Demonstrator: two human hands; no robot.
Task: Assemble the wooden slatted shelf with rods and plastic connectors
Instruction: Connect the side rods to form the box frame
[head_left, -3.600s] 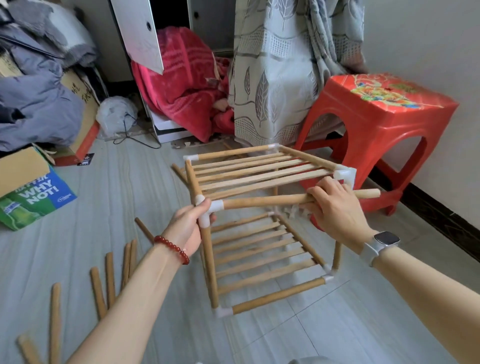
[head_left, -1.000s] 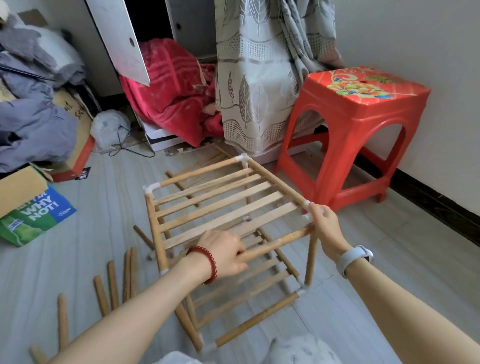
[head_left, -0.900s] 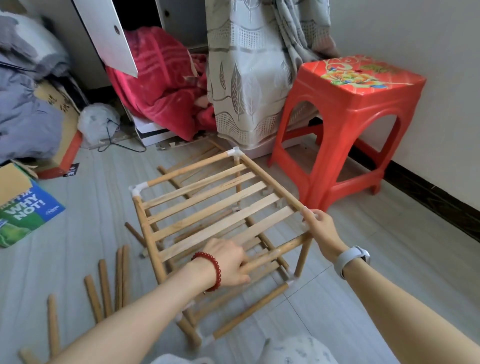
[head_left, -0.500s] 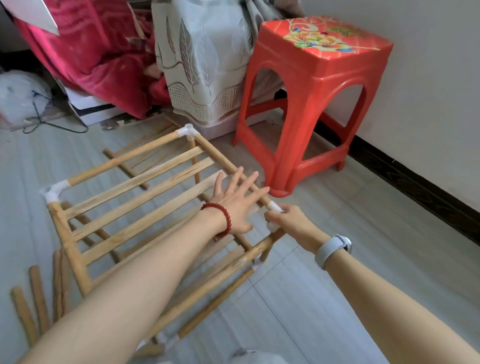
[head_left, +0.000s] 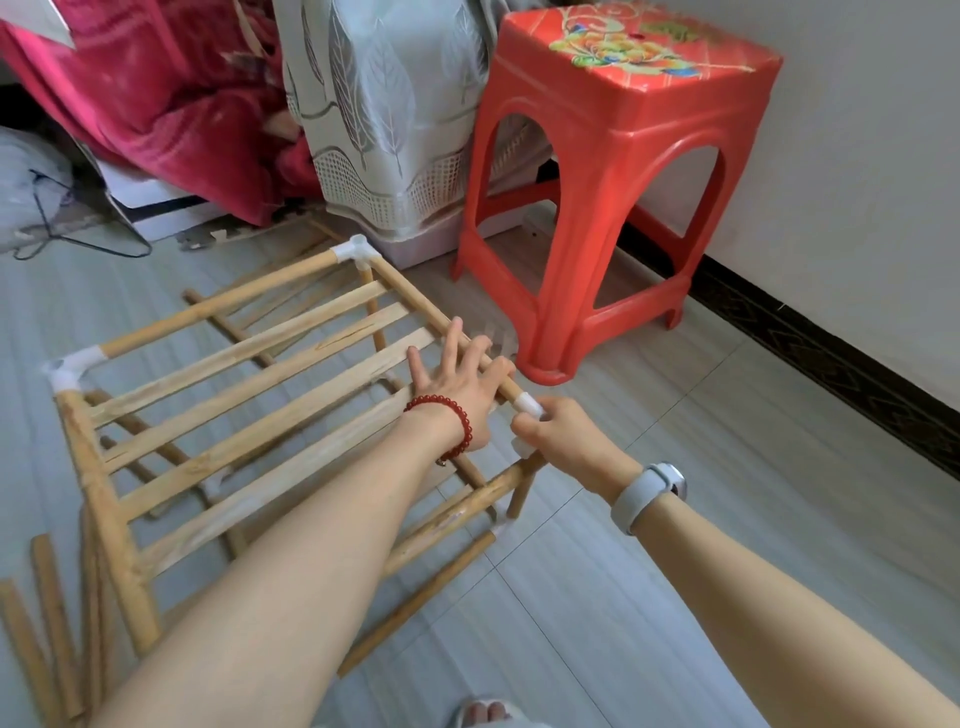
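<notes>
A pale tiled floor (head_left: 675, 519) runs to a white wall with a dark skirting strip; a red plastic stool (head_left: 618, 171) stands near the wall, beside a grey leaf-patterned curtain (head_left: 384, 104) and a heap of pink blanket (head_left: 171, 104). On the floor, just in front of the stool, stands the half-built shelf (head_left: 234, 395), its slatted top tier facing up and a lower tier visible beneath it. Loose spare rods (head_left: 47, 623) lie on the floor at its left.

The left hand (head_left: 457, 384) lies flat with fingers spread, pressing on the right-hand side rod (head_left: 415, 296). The right hand (head_left: 550, 436) is curled round the white plastic connector (head_left: 527, 402) at the near right corner, gripping it.

The frame looks light and stiff in its rods, but probably loose at the joints, since the push-fit corners could slip apart under a twist. It seems best held at the rods close to a connector, not by the thin slats, which look easy to crack.
</notes>
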